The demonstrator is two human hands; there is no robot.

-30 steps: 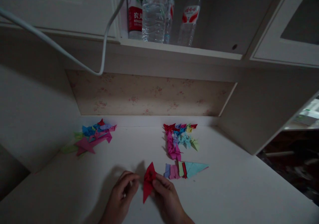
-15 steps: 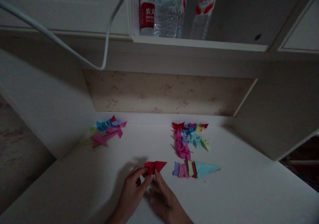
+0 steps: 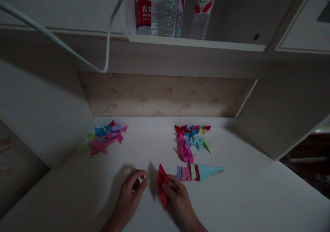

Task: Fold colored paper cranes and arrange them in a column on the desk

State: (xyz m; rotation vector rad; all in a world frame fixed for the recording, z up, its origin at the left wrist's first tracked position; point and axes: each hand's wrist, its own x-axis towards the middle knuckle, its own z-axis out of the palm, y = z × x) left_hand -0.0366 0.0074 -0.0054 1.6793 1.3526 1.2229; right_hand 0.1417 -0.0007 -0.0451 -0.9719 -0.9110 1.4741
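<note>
A red folded paper piece [image 3: 161, 184], pointed at both ends, stands nearly upright above the white desktop. Its edge is pinched between the thumb and fingers of my right hand [image 3: 177, 194]. To the left, my left hand [image 3: 131, 190] is apart from the paper, its thumb and forefinger curved with a small gap and nothing between them. Just right of my right hand lies a row of folded papers [image 3: 186, 174] in purple, pink, green and red, with a light blue pointed folded paper [image 3: 209, 172] at its right end.
Colourful folded papers [image 3: 185, 146] are grouped at the back right of the white desktop [image 3: 239, 197]; another pile [image 3: 105, 141] lies back left. Overhead, a shelf [image 3: 196, 43] holds plastic bottles [image 3: 165, 15], and a white cable [image 3: 77, 55] hangs down at the left.
My left hand has let go of the red folded paper and moved slightly left. My right hand has turned the paper from lying sideways to nearly upright. The view has shifted slightly.
</note>
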